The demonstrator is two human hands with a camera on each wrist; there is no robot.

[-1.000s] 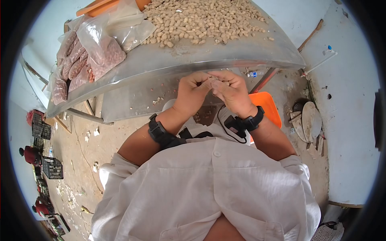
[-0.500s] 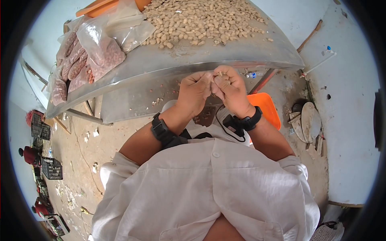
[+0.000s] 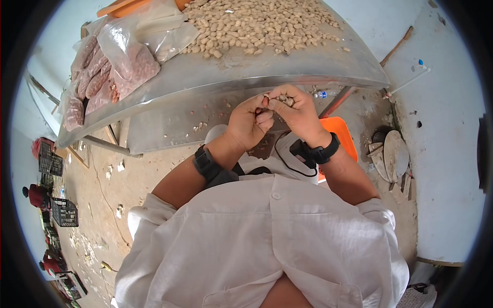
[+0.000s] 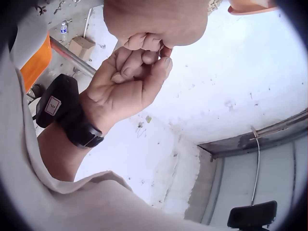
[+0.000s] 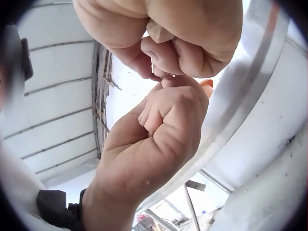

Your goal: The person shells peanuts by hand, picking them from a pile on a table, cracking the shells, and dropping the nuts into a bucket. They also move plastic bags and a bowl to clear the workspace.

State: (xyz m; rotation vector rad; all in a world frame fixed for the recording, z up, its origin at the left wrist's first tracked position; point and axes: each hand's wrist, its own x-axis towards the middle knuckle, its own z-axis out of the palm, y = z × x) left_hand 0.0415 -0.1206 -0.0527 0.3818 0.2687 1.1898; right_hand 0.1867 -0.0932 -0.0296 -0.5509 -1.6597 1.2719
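Head view shows us the left hand (image 3: pixel 249 123) and the right hand (image 3: pixel 298 115) together at their fingertips, before the edge of the metal table (image 3: pixel 221 72). The left thumb and fingers pinch a peanut kernel (image 3: pixel 265 101), which lies between both hands; it is small and dark red. The right fingers curl round peanut shells (image 3: pixel 289 100), pale brown and dull; whether they are whole or broken, we cannot tell.

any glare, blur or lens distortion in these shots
Head view: fisheye bows the metal table, corners dark, glare on a plastic bag; left wrist view: pale wall nearly washed out; right wrist view: bright white beside the fingers, blurred shape at the left edge.
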